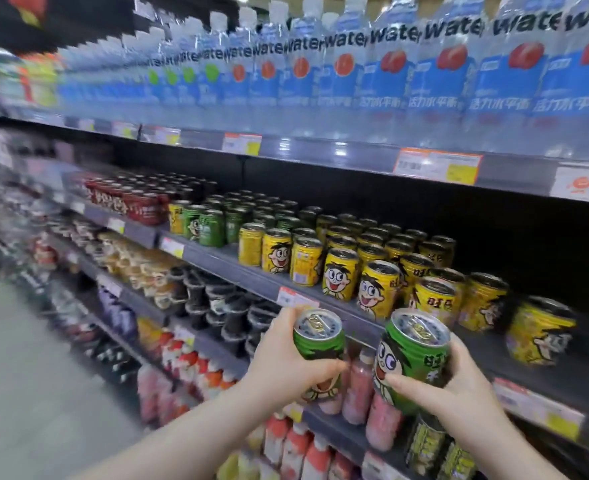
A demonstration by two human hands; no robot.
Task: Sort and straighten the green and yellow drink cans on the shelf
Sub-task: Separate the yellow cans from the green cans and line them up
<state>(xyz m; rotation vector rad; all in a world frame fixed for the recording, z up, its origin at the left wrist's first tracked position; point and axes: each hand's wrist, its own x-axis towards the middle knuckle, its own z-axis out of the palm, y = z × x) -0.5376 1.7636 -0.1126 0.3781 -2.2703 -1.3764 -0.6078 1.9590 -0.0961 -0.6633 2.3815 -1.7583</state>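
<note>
My left hand grips a green can upright, in front of the shelf edge. A second green can with a cartoon face sits in my right hand, held level with the first. Both cans are off the shelf, below the yellow cans. Rows of yellow cans fill the middle and right of the shelf; the rightmost yellow can leans. Further left stands a block of green cans, with one yellow can at its left end.
Red cans stand left of the green ones. Water bottles line the shelf above. Pink bottles and dark cups fill the shelves below. The aisle floor lies at the left.
</note>
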